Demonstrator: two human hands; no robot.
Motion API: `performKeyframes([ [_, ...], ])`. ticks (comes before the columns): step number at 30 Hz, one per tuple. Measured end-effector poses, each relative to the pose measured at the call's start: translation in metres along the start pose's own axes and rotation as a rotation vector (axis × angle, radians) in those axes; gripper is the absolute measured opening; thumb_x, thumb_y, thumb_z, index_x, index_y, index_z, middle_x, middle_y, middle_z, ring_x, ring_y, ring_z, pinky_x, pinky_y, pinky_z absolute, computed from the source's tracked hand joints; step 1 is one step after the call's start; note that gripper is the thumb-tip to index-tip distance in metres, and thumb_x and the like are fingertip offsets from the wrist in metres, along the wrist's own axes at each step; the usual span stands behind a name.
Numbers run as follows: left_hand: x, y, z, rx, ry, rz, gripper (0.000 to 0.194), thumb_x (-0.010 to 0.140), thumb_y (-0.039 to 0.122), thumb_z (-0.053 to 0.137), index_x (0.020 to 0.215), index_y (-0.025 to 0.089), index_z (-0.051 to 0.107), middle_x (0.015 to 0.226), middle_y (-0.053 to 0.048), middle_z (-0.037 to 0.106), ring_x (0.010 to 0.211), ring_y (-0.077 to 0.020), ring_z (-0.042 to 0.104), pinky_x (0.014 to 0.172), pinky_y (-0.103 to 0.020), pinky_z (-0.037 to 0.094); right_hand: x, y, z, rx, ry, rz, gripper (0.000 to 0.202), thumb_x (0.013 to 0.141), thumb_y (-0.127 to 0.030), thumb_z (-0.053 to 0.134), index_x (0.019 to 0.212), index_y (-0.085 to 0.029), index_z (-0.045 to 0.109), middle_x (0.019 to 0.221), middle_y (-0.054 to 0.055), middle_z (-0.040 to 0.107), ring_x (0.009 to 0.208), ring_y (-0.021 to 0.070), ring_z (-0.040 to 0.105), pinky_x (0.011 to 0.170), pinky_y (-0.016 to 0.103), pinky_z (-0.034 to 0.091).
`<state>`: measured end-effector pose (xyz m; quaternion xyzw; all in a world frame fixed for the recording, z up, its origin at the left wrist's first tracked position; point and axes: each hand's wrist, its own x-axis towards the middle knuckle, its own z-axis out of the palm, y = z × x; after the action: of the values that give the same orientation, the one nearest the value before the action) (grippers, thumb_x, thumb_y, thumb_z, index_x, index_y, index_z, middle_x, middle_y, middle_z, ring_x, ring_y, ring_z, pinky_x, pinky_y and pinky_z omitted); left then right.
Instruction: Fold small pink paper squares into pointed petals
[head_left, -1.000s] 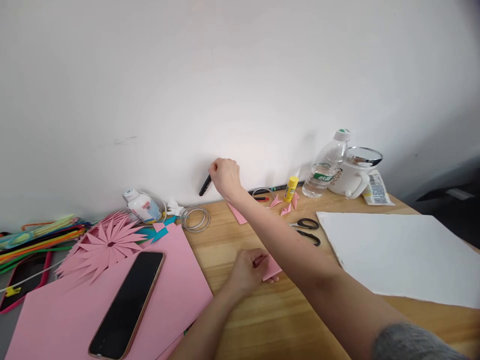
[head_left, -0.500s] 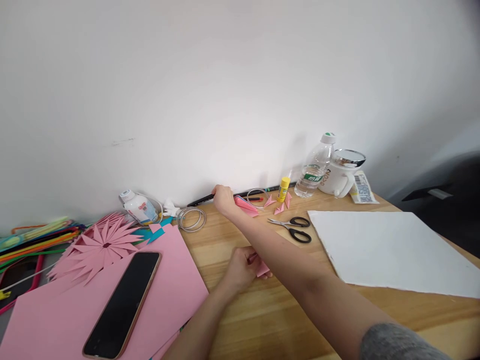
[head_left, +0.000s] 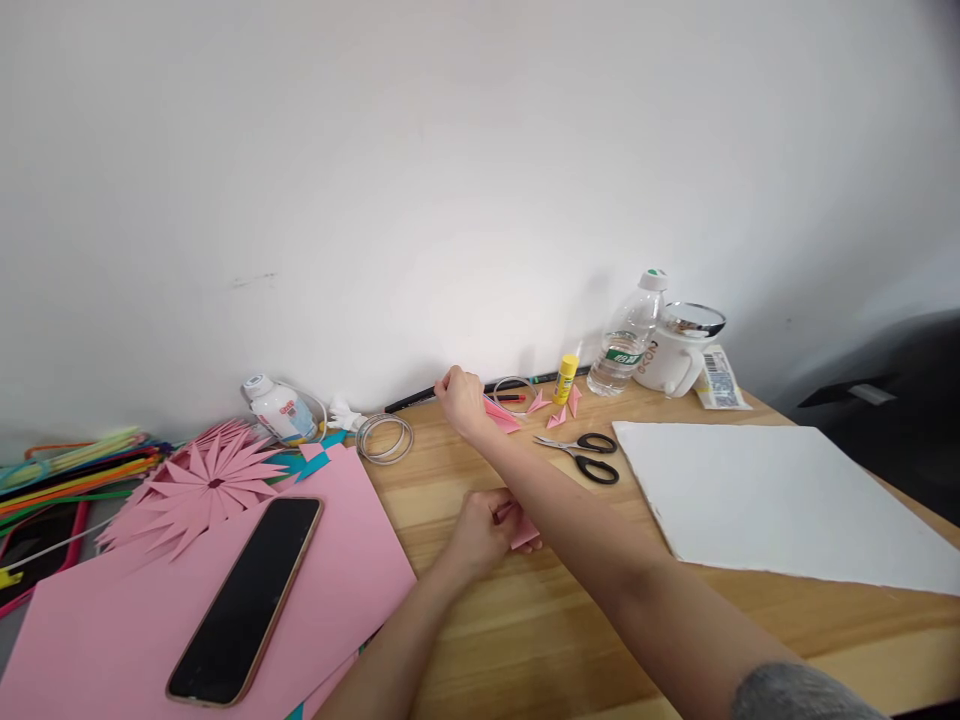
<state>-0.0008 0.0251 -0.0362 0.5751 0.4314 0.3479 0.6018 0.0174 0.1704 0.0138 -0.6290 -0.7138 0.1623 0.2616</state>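
Observation:
My left hand (head_left: 486, 530) is closed on a folded pink paper piece (head_left: 524, 532) over the wood table, partly hidden by my right forearm. My right arm crosses above it and reaches toward the wall. There my right hand (head_left: 460, 400) has its fingers pinched together beside a stack of folded pink pieces (head_left: 501, 413) and a black cable; what it grips, if anything, is hidden. Small folded pink pieces (head_left: 556, 418) lie around a yellow glue stick (head_left: 566, 380). Black-handled scissors (head_left: 596, 458) rest in front of them.
A white board (head_left: 780, 500) lies at the right, with a water bottle (head_left: 626, 335) and a white mug (head_left: 667, 362) behind. On the left are pink sheets (head_left: 360, 560), a phone (head_left: 247, 600), a pink paper flower (head_left: 216, 484), a white bottle (head_left: 281, 410) and wire coils (head_left: 385, 440).
My right hand has shifted slightly to the right along the wall, nearer the stack of pink pieces. My left hand stays around its paper piece. The camera view has moved slightly.

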Motion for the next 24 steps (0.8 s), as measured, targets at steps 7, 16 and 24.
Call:
performKeyframes([
  [7,-0.004,-0.002,0.002,0.098,0.031,0.093,0.021,0.072,0.016,0.042,0.071,0.013,0.062,0.059,-0.002,0.063,0.052,-0.0132,0.059,0.049,-0.022,0.045,0.004,0.0,-0.001,-0.097,-0.229,-0.073,0.024,0.089,-0.023,0.043,0.108,-0.011,0.052,0.097,0.011,0.06,0.086,0.0183,0.059,0.074,0.033,0.047],
  [16,-0.001,0.001,0.004,0.082,0.064,0.086,0.016,0.061,0.01,0.04,0.054,0.014,0.054,0.049,0.002,0.055,0.045,-0.0101,0.051,0.043,-0.02,0.038,-0.01,-0.007,0.013,-0.216,-0.368,-0.24,0.03,0.087,-0.029,0.05,0.112,-0.013,0.051,0.111,0.008,0.054,0.095,0.0184,0.056,0.08,0.038,0.048],
  [24,0.0,0.001,0.002,0.095,0.122,0.108,0.011,0.051,0.01,0.04,0.041,0.014,0.044,0.04,0.004,0.046,0.042,-0.006,0.039,0.04,-0.018,0.026,-0.023,-0.017,0.021,-0.273,-0.283,-0.281,0.029,0.087,-0.027,0.05,0.112,-0.012,0.051,0.112,0.009,0.053,0.093,0.0179,0.056,0.078,0.036,0.049],
])
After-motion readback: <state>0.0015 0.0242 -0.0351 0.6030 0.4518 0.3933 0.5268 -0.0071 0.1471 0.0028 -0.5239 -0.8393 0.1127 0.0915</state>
